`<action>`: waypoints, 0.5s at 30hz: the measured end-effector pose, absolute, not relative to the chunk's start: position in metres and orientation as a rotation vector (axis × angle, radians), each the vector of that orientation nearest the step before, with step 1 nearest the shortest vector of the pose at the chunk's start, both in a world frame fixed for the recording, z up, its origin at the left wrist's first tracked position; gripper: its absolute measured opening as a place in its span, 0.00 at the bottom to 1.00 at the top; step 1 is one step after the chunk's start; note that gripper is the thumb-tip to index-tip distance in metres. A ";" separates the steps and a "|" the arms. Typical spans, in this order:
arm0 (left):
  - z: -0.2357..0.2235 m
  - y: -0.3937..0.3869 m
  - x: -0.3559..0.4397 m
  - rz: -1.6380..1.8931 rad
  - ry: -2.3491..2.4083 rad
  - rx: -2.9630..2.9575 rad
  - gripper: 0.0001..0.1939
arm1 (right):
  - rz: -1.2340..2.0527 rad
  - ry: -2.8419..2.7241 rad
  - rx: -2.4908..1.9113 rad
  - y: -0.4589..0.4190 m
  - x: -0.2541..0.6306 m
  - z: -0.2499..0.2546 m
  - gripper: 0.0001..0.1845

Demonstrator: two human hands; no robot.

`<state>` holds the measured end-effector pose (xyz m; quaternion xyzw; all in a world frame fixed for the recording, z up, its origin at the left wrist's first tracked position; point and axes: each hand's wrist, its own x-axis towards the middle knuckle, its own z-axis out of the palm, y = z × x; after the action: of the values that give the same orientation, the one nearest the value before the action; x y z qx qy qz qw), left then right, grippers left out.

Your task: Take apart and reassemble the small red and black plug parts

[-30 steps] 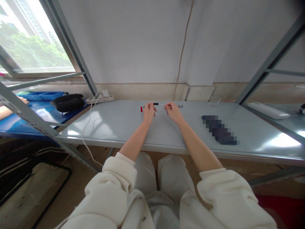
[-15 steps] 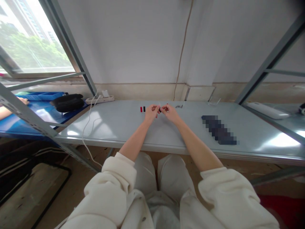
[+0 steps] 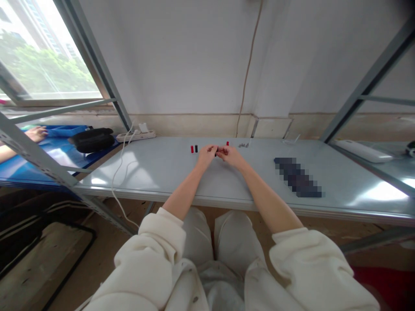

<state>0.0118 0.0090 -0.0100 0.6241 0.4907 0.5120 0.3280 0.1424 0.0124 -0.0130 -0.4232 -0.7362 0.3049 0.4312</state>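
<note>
From my head view, my left hand [image 3: 206,157] and my right hand [image 3: 231,156] meet over the grey table [image 3: 168,168], fingertips drawn in narrow around a small dark piece [image 3: 216,153]. Both hands seem to pinch it, one from each side. My fingers cover most of it, so I can't tell its full shape, or whether it is one part or two.

The step in hand, as I judge it, is close two-handed fingertip work on that piece, just above or at the tabletop; I can't tell if it touches the surface. From this hold, any move calls for a light, steady pinch with both hands lined up, since the piece is small and could slip or turn.

Just beyond my right hand's fingers is a small red piece [image 3: 227,143], partly hidden. Farther right, near the back edge, lie some small grey bits [image 3: 244,145], too small to make out. On the other side, left of my left hand and apart from it, a red cylinder [image 3: 192,149] and a black cylinder [image 3: 196,148] stand or lie side by side. Well over to my right is a dark, pixelated object [image 3: 298,178]; I can't tell what it is.
</note>
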 end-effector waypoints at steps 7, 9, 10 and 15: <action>-0.015 0.005 0.012 1.199 1.504 2.072 0.11 | 0.652 -1.949 -1.197 0.013 0.148 -0.016 0.12; -0.017 0.003 0.012 1.172 1.549 2.124 0.11 | 0.505 -1.971 -1.274 0.017 0.151 -0.017 0.11; -0.018 0.002 0.011 1.162 1.571 2.141 0.11 | 0.425 -1.964 -1.327 0.019 0.154 -0.018 0.10; -0.018 0.000 0.011 1.053 1.664 2.214 0.11 | 0.157 -1.810 -1.623 0.028 0.166 -0.024 0.05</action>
<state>0.0110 -0.0002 -0.0183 0.7442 0.5594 0.3541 0.0891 0.1664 0.0282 -0.0237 -0.6254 -0.6971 0.0603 0.3455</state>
